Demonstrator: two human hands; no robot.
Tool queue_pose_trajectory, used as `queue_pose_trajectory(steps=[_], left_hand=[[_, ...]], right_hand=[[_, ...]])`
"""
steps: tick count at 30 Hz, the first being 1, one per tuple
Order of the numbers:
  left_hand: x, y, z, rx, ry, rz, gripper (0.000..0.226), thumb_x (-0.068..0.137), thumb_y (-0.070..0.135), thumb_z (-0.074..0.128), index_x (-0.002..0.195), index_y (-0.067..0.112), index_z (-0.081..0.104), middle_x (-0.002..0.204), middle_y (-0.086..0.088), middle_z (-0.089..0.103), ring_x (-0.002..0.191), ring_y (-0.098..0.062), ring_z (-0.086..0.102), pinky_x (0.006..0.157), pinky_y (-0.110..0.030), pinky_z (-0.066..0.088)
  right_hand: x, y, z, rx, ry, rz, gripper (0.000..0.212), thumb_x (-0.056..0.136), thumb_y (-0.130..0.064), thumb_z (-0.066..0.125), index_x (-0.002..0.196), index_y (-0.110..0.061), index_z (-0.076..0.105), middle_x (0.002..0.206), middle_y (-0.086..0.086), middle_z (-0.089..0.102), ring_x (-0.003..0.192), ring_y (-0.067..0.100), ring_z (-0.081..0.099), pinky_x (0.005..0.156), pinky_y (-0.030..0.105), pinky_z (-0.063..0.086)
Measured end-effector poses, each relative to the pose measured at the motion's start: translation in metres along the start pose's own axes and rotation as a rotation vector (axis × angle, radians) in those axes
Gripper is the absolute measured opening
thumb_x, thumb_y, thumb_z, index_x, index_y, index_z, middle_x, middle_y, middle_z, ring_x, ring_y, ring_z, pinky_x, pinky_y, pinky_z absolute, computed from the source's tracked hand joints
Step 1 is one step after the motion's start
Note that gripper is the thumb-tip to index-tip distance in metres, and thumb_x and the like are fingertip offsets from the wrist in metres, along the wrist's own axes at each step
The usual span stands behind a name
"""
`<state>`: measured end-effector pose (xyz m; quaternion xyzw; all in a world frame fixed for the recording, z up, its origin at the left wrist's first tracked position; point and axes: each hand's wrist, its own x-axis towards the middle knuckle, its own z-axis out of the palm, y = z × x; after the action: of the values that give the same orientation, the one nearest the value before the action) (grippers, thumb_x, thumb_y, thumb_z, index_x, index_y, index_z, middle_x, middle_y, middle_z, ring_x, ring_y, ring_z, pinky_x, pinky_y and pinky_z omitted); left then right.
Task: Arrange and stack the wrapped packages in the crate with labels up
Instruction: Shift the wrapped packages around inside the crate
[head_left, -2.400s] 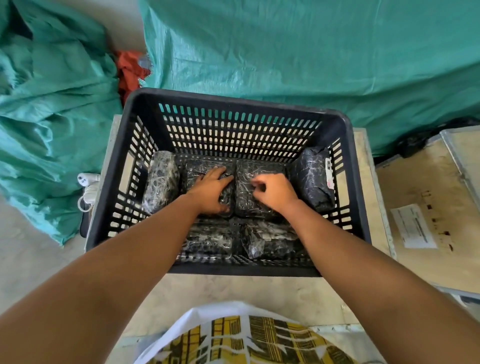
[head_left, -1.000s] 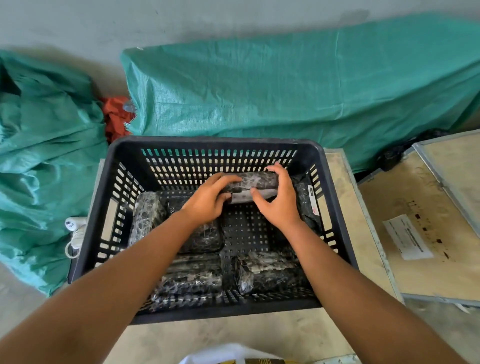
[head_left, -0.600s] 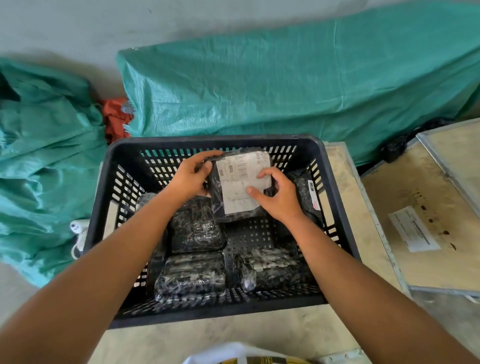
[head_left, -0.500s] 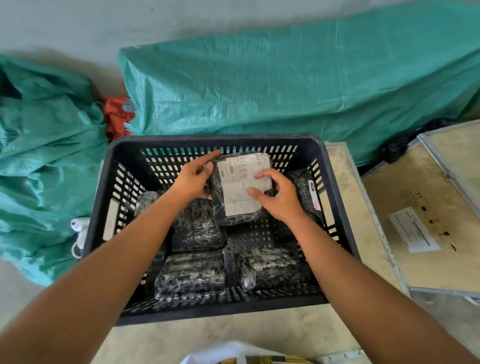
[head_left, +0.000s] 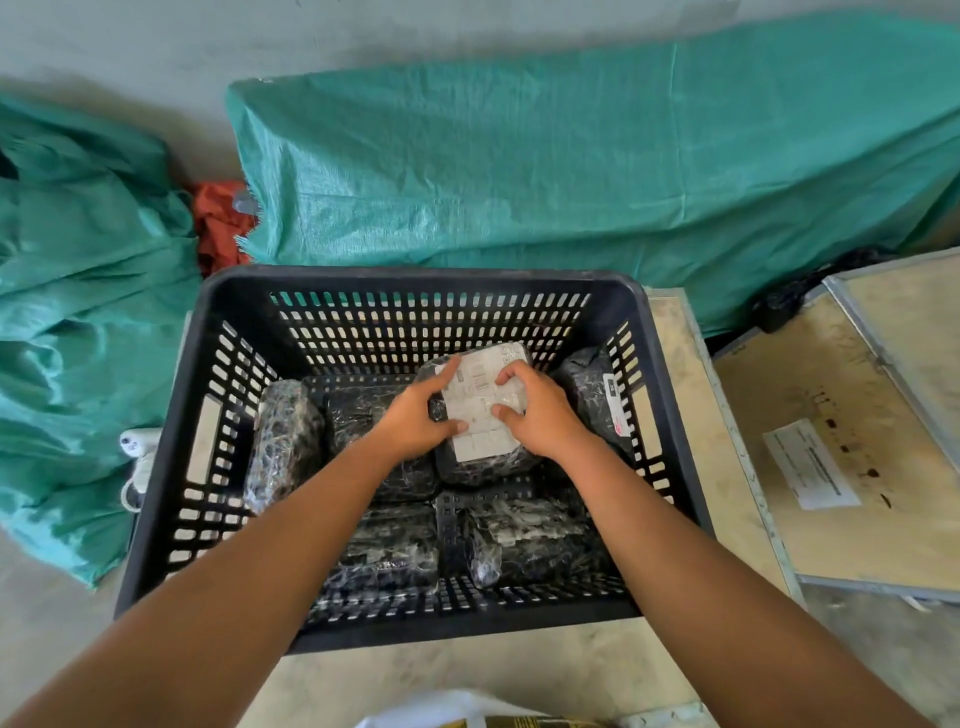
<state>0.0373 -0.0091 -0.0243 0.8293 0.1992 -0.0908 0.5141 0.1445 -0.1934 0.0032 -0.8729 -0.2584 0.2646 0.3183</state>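
From the head camera, the labelled package (head_left: 480, 415) sits lower than it did half a second ago: then both hands held it tilted up near the crate's back wall, and now it is down in the far right part of the crate floor, white label facing up. The camera's angle has barely shifted, and the other packages lie where they were.

The left hand (head_left: 415, 423) is curled over the package's left edge, thumb across the label and fingers on the wrap. The right hand (head_left: 537, 415) grips the right edge, fingers bent onto the label. Both hands are closed on the package.

The black slotted crate (head_left: 161, 457) stands on a pale wooden surface (head_left: 670, 332). Inside it, one wrapped package (head_left: 283, 441) stands on edge by the left wall, another (head_left: 363, 415) lies just beside it under the left forearm, and a third (head_left: 595, 397) leans against the right wall with a small label showing. Two more, (head_left: 389, 551) and (head_left: 524, 540), lie along the near wall. Green tarpaulin (head_left: 571, 166) covers things behind the crate, and a wooden board with a paper sheet (head_left: 813, 470) lies to the right.
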Motion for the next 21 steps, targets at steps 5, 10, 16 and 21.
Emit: queue_pose_trajectory(steps=[5, 10, 16, 21], left_hand=[[0.002, 0.001, 0.011, 0.184, 0.008, -0.025, 0.096, 0.087, 0.021, 0.079, 0.156, 0.049, 0.019, 0.168, -0.013, 0.012, 0.144, -0.033, 0.038, 0.107, -0.035, 0.043], [0.0, -0.007, 0.029, 0.474, -0.099, -0.029, 0.102, 0.093, 0.021, 0.071, 0.157, 0.046, -0.004, 0.156, -0.017, -0.041, 0.152, -0.042, 0.015, 0.12, -0.048, 0.03], [0.007, -0.026, 0.024, 0.858, -0.099, -0.051, 0.079, 0.093, 0.064, 0.048, 0.157, 0.051, 0.003, 0.168, -0.01, -0.015, 0.152, -0.041, -0.013, 0.118, -0.064, 0.003], [0.005, -0.029, 0.036, 0.84, -0.121, -0.059, 0.078, 0.1, 0.056, 0.042, 0.159, 0.042, -0.006, 0.161, -0.009, -0.034, 0.15, -0.039, -0.023, 0.116, -0.067, -0.004]], right_hand=[[0.003, 0.003, 0.007, -0.114, -0.032, 0.095, 0.034, 0.095, -0.018, 0.069, 0.12, -0.023, 0.046, 0.119, 0.014, 0.056, 0.097, 0.028, 0.058, 0.076, 0.033, 0.046], [0.007, 0.003, 0.012, -0.207, -0.062, 0.146, 0.06, 0.092, -0.013, 0.072, 0.144, -0.02, 0.044, 0.135, 0.015, 0.053, 0.122, 0.032, 0.055, 0.103, 0.038, 0.047], [0.011, 0.002, 0.014, -0.412, -0.194, 0.207, 0.093, 0.091, -0.024, 0.075, 0.162, -0.018, 0.016, 0.144, 0.022, 0.046, 0.131, 0.038, 0.05, 0.108, 0.04, 0.043], [0.01, -0.002, 0.021, -0.579, -0.273, 0.224, 0.089, 0.091, -0.028, 0.073, 0.162, -0.02, 0.02, 0.153, 0.026, 0.032, 0.13, 0.039, 0.051, 0.109, 0.042, 0.046]])
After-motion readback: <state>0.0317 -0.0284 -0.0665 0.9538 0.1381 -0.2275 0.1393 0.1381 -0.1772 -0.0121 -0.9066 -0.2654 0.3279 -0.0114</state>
